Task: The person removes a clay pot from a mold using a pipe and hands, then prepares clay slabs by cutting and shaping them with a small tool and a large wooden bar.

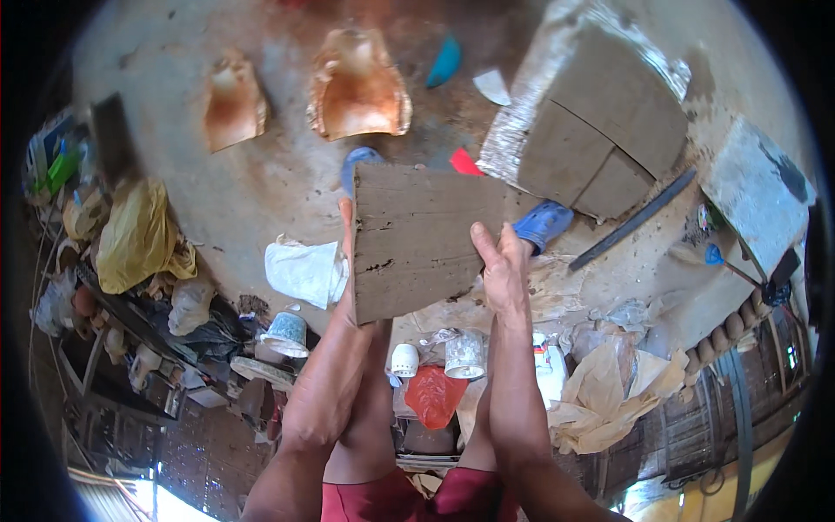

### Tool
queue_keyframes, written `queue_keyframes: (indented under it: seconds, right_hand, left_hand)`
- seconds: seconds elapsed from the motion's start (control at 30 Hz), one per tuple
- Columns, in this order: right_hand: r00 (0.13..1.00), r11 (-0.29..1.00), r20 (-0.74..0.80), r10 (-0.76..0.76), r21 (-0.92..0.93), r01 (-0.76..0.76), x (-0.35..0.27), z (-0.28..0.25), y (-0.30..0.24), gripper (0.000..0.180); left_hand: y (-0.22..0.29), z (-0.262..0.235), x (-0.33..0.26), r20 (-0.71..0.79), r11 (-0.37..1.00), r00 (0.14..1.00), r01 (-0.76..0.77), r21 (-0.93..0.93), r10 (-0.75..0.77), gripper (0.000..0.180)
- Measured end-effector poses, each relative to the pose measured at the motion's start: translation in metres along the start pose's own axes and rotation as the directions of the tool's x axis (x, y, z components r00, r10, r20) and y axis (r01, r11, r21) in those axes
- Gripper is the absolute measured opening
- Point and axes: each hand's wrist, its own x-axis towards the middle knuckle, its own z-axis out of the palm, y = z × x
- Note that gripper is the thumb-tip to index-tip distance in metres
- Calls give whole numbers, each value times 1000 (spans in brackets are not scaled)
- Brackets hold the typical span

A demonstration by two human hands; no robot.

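A flat grey-brown clay slab (426, 244) with straight cut sides is held up before me, over the floor. Small tears and cracks mark its left part. My right hand (506, 274) grips the right edge, thumb on top and fingers curled beneath. Along the left edge, my left hand (346, 230) supports the slab; most of its fingers are hidden behind the clay. On a silvery sheet (503, 143) at the upper right lies a larger clay sheet (609, 91), cut by lines into pieces. A dark straight bar (633, 219) rests beside it.
Two hollow, orange-brown shell-shaped pieces (358, 91) stand on the far floor, near a teal shard (444, 61). My blue clogs (544, 224) show around the slab. A white cloth-like bundle (304, 271), small tubs (464, 355) and a red plastic bag (434, 396) are nearer me.
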Motion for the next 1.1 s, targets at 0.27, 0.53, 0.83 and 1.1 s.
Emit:
queue_keyframes:
  seconds: [0.27,0.53,0.83,1.1]
  right_hand:
    - [998,998,8,-67,12,67,13,66,-13,59]
    - [502,143,753,-424,-492,859,26,117,-135,89]
    - [402,243,914,51,-401,883,47,136,-153,36]
    - [744,518,601,-294,-554,652,62,98,-140,26]
  left_hand:
    - [80,-5,-21,-22,984,1000,9,179,-5,94]
    - [115,-42,-33,56,909,936,323,265,-349,78]
    - [155,-19,-31,28,639,736,568,518,-677,101]
    - [239,-41,37,209,667,643,642,378,-737,123]
